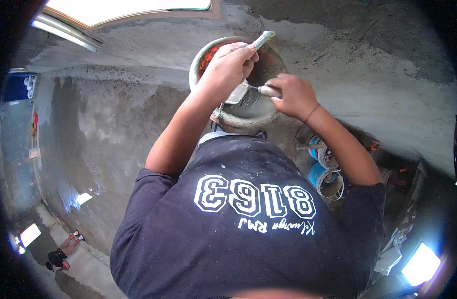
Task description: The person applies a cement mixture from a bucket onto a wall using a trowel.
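Over a round tub [194, 67] with a mortar-caked rim and an orange patch inside, both my hands are at work. My left hand [231, 67] is closed around a pale, mortar-smeared bar [263, 39], its end sticking out to the upper right; the rest is hidden by the fingers. My right hand [294, 97] grips the handle of a trowel [270, 91]. The trowel's pale blade [237, 93] points left, below my left hand and above the tub. Grey, wet-looking material [258, 107] lies in the tub's near part.
Blue buckets [318, 174] stand to the right below my right forearm. Rough grey walls [123, 114] surround the spot, with a bright window [123, 10] at the top. At the lower left another person [64, 251] is at work far below. A bright light [422, 264] shines at the lower right.
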The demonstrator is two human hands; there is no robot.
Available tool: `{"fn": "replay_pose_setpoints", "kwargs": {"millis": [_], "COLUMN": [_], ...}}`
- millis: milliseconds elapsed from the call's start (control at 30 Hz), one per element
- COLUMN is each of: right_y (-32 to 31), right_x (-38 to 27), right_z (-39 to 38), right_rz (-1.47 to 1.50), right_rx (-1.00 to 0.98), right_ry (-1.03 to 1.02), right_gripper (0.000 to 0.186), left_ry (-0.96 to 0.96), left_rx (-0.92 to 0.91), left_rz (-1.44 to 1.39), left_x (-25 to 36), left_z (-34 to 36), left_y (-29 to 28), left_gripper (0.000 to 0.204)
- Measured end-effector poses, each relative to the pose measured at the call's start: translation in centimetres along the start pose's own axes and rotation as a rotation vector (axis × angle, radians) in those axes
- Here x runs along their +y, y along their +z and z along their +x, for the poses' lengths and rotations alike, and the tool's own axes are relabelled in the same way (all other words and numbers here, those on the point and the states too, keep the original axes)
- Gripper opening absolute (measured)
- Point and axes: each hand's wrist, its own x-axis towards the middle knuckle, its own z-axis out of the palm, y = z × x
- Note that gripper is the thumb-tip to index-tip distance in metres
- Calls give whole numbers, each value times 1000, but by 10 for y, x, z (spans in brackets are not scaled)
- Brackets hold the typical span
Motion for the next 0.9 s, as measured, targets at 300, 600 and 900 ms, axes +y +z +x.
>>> {"fn": "replay_pose_setpoints", "kwargs": {"millis": [300,600,900], "right_y": [-2,30,77], "right_x": [43,58,51], "right_z": [-81,-154,-180], "right_rz": [141,337,659], "right_rx": [394,558,715], "right_ry": [217,467,619], "right_gripper": [35,36,46], "left_ry": [13,-2,-40], "left_rx": [-56,-31,-12], "left_rz": [-206,-161,-215], "left_x": [3,-10,-26], "left_z": [12,25,41], "left_y": [-18,7,37], "left_gripper": [22,20,23]}}
